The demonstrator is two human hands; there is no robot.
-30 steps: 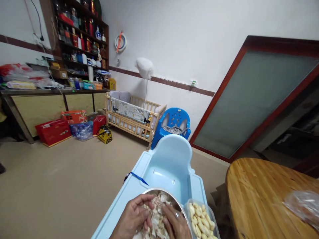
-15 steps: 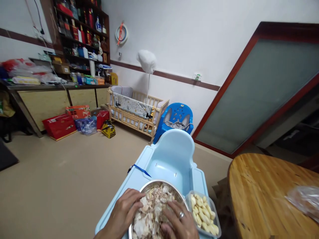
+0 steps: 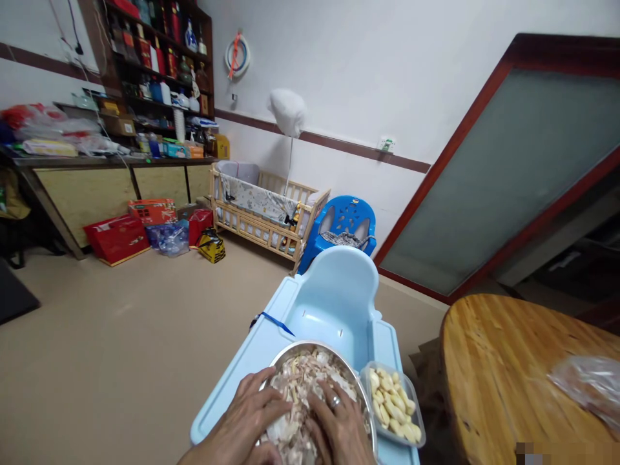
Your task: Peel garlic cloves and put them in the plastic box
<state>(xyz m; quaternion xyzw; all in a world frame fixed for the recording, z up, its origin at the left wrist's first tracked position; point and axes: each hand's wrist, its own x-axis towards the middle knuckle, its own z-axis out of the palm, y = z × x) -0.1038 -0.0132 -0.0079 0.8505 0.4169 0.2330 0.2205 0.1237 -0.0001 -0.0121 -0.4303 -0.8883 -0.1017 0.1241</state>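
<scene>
A round metal bowl point(image 3: 367, 402) full of papery garlic skins point(image 3: 305, 374) rests on the tray of a light blue high chair point(image 3: 227, 394). Over the bowl's left side lies my left hand point(image 3: 252, 413), fingers spread across the skins. My right hand point(image 3: 334, 420), with a ring on one finger, reaches into the skins from the right, its fingers apart and the tips partly sunk among them. I see nothing held in either hand. Close by on the right, a clear plastic container point(image 3: 420, 433) holds several peeled garlic cloves point(image 3: 394, 403).
A wooden table point(image 3: 504, 361) with a plastic bag point(image 3: 588, 384) on it stands at the right. Behind the high chair are a blue plastic chair point(image 3: 346, 216) and a wooden crib point(image 3: 261, 236). Red bags point(image 3: 116, 239) sit on the floor by a cluttered counter point(image 3: 87, 194).
Both hands have shifted within the bowl; my left hand reaches further right over the skins, and my right hand has moved slightly left. The view has tilted down a little.
</scene>
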